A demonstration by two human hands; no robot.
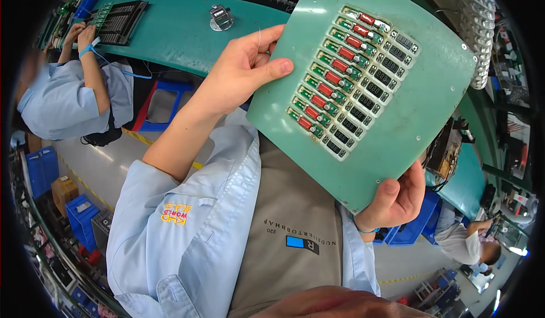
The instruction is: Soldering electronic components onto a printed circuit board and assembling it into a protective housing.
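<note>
I hold a flat green board (431, 85) up in front of my chest, tilted. Set in its slots are a column of small circuit boards (340, 66), each with a red component, and beside them a column of small dark digit displays (375, 88). My left hand (250, 62) grips the board's left edge, thumb on the face and fingers out of sight behind. Lower down, my right hand (397, 199) has the near right edge, its thumb at the rim and its fingers curled partly behind the board.
A green workbench (170, 40) runs across the back with a small metal tally counter (220, 18) on it. At the left, a person (74, 96) works over a black rack (122, 25). Blue bins (83, 218) stand at lower left. Another person (465, 241) sits at the right.
</note>
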